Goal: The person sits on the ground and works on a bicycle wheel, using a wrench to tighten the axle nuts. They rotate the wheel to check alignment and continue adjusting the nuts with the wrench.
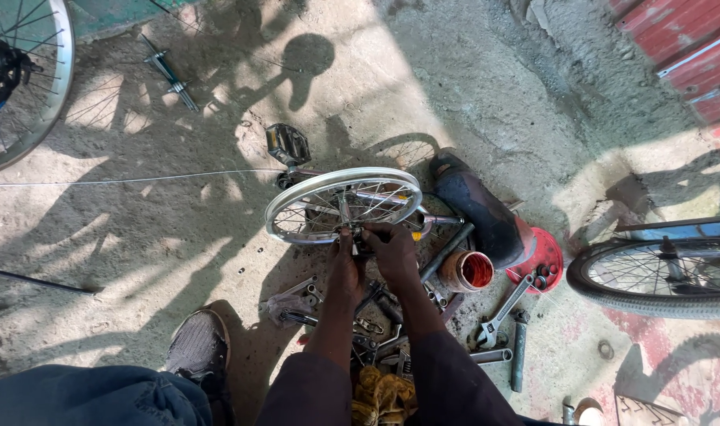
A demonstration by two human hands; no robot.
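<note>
A small silver spoked bicycle wheel (297, 207) lies almost flat over a pile of tools on the concrete ground. Both my hands meet at its hub (358, 237), at the near side of the rim. My left hand (346, 264) grips something at the hub from the left. My right hand (393, 251) closes over the hub from the right, hiding what it holds. A black pedal (287, 144) on its crank sticks out behind the wheel.
Wrenches (498, 312), sockets and other tools lie around my forearms. A tin with red inside (466, 272), a red lid (543, 256) and a dark cylinder (478, 209) sit to the right. Bicycle wheels stand at far right (652, 276) and top left (25, 79). My shoe (196, 343) rests lower left.
</note>
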